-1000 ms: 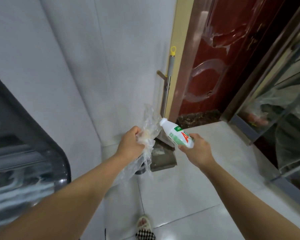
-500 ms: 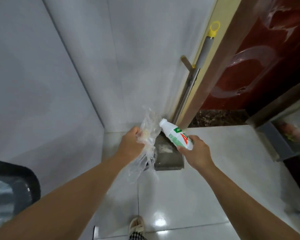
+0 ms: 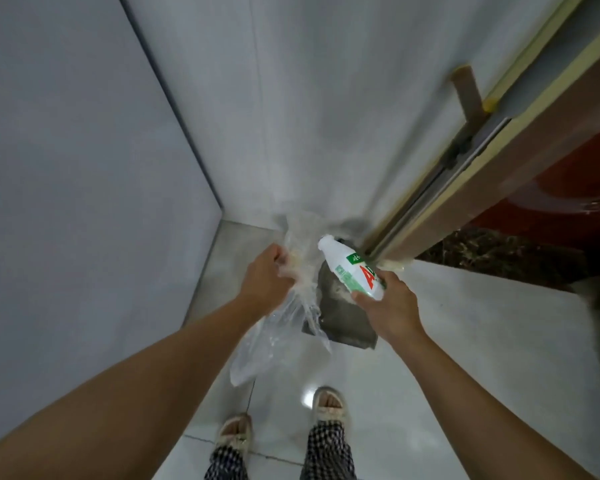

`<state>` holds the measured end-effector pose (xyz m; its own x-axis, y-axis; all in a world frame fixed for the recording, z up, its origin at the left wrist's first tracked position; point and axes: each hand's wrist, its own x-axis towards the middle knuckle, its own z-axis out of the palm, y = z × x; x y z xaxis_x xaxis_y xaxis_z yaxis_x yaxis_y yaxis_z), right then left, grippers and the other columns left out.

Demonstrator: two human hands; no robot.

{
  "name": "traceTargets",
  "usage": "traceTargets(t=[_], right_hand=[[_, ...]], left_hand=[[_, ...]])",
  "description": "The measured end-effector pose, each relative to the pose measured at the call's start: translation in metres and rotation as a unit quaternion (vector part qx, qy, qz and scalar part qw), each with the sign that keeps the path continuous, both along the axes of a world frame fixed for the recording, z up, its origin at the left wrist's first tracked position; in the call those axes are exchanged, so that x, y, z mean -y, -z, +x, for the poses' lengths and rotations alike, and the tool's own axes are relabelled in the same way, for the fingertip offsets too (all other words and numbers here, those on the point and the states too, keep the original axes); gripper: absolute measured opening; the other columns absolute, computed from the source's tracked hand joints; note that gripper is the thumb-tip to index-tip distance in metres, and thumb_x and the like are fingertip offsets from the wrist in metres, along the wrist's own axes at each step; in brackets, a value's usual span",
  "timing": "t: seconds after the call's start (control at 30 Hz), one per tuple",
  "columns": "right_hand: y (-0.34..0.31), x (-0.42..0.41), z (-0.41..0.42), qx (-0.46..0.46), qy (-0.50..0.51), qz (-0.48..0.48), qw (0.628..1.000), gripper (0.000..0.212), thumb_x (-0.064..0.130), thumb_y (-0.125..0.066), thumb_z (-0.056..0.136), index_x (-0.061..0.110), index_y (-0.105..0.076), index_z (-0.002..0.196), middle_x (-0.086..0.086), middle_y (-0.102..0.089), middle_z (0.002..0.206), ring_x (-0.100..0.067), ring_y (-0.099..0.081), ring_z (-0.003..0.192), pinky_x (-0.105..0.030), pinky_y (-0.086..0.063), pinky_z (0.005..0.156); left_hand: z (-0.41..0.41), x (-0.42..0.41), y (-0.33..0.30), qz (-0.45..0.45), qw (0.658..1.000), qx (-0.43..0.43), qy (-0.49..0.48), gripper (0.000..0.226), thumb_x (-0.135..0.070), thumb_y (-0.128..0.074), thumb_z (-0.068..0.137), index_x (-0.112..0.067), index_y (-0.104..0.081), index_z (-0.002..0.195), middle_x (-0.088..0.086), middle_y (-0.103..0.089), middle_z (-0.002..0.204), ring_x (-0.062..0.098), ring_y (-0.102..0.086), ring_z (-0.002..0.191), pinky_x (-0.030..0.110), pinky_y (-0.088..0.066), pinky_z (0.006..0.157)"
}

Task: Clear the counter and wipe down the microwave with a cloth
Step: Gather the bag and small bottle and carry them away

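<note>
Standing over the tiled floor, my left hand [image 3: 269, 277] bunches a clear plastic bag [image 3: 284, 327] while my right hand [image 3: 388, 303] grips a white bottle [image 3: 352, 270] above the dustpan [image 3: 343, 323]; I'd lower both before releasing, so neither bounces out.

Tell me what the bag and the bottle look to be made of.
Bag: thin clear plastic film, glossy; it crinkles and the floor shows through it. Bottle: probably opaque white plastic, smooth, with a printed green and red label.
</note>
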<state>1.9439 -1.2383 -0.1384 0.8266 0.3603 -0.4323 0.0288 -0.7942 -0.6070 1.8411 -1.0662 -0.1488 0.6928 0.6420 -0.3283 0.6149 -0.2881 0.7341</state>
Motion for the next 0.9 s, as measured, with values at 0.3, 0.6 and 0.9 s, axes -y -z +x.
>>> traceTargets(t=[0.3,0.6,0.9], right_hand=[[0.083,-0.016,0.057,-0.043,-0.07,-0.013,0.997,0.055,0.032,-0.074,0.079,0.013,-0.048,0.124,-0.006,-0.054,0.12,-0.015,-0.055,0.098,-0.025,-0.054,0.076],[0.195,-0.049,0.069,-0.06,-0.082,-0.013,0.995,0.052,0.026,-0.074,0.079,0.011,-0.05,0.123,-0.002,-0.055,0.113,-0.011,-0.052,0.09,-0.007,-0.04,0.05],[0.3,-0.075,0.062,-0.076,-0.087,-0.04,0.992,0.056,0.029,-0.072,0.081,0.013,-0.047,0.128,-0.005,-0.056,0.117,-0.01,-0.052,0.089,-0.006,-0.037,0.042]], left_hand=[[0.035,0.006,0.075,-0.081,0.982,-0.006,-0.173,0.021,0.0,-0.064,0.082,-0.011,-0.048,0.09,0.008,-0.054,0.085,0.022,-0.057,0.077,0.038,-0.052,0.07],[0.036,-0.024,0.205,-0.119,0.963,-0.043,-0.239,0.026,-0.003,-0.065,0.08,-0.019,-0.046,0.086,-0.007,-0.047,0.078,0.009,-0.044,0.063,0.024,-0.039,0.058],[0.035,-0.046,0.326,-0.041,0.976,-0.115,-0.182,0.018,-0.012,-0.063,0.081,-0.019,-0.048,0.087,-0.011,-0.049,0.073,0.016,-0.05,0.074,0.026,-0.038,0.068]])
